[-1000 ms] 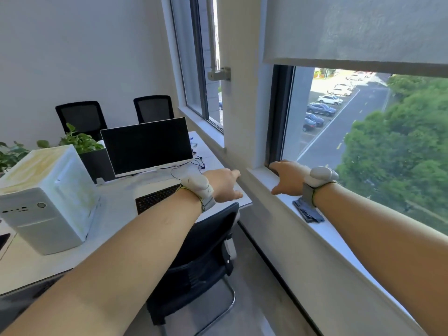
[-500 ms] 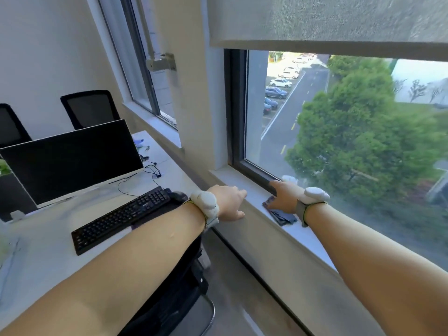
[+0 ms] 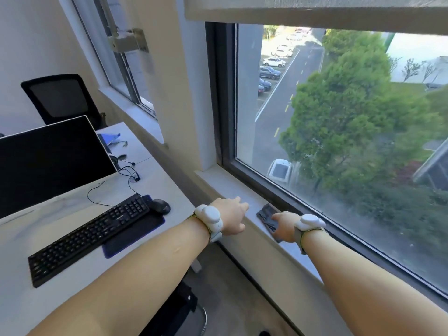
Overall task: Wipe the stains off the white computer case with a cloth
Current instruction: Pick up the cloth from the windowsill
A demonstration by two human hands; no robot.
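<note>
**Hands close in on cloth at office window**

Since a second ago the view has swung right, away from the white computer case, which has dropped out of the picture, and toward the windowsill (image 3: 244,187); both arms have stretched farther forward along the sill; the monitor (image 3: 48,161) now sits at the left edge rather than mid-frame.

Right hand (image 3: 284,225) lies palm-down on the near end of a dark folded cloth (image 3: 266,214), which rests flat on the pale sill just inside the window frame; its fingers point down onto the fabric and touch it, but whether they have closed around it cannot be told from this angle. Left hand (image 3: 231,218) hovers at the sill's inner edge, just left of the cloth and not touching it; its fingers are extended and loosely together, holding nothing. Each wrist carries a white band-mounted device.

On the white desk (image 3: 155,180) to the left stand the dark-screened monitor, a black keyboard (image 3: 89,236) and a black mouse (image 3: 160,206) on a dark mat; thin black cables trail across the desktop behind them. A black mesh-backed chair (image 3: 60,98) stands beyond the monitor against the wall; another dark chair is partly visible below the forearms. Through the glass appear a tree, a road and parked cars; a roller blind hangs across the top of the window.
</note>
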